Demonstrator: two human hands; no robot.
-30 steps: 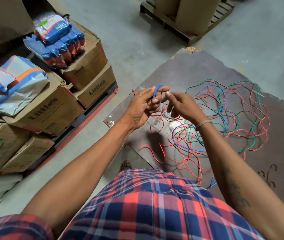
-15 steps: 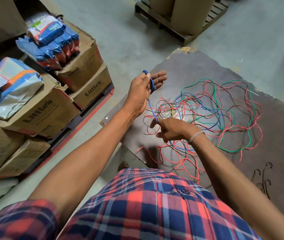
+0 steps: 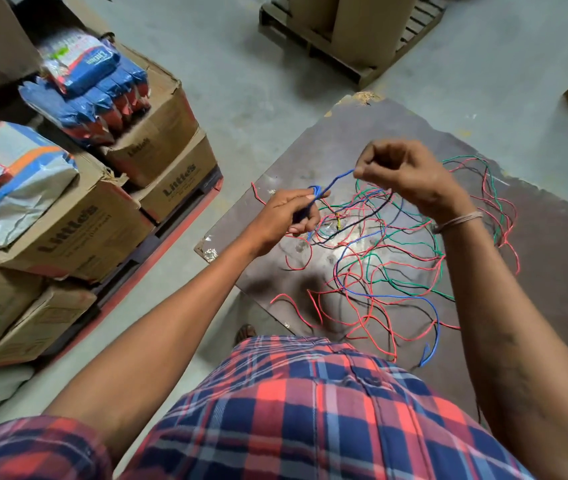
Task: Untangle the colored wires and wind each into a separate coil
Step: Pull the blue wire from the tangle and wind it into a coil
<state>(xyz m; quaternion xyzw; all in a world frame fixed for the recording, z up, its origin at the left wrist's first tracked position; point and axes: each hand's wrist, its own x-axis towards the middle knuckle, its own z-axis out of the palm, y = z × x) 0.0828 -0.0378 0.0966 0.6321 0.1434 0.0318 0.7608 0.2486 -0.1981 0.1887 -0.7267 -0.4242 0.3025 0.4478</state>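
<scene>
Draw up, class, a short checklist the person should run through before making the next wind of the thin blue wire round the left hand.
1. Left hand grips the small blue coil: ok.
2. Right hand pinches the thin blue wire: ok.
3. Span between the hands taut: ok.
4. Rest of the blue wire clear of the red and green wire tangle: not ok, still crossing it.
5. Free blue end loose on the dark brown board: ok.
</scene>
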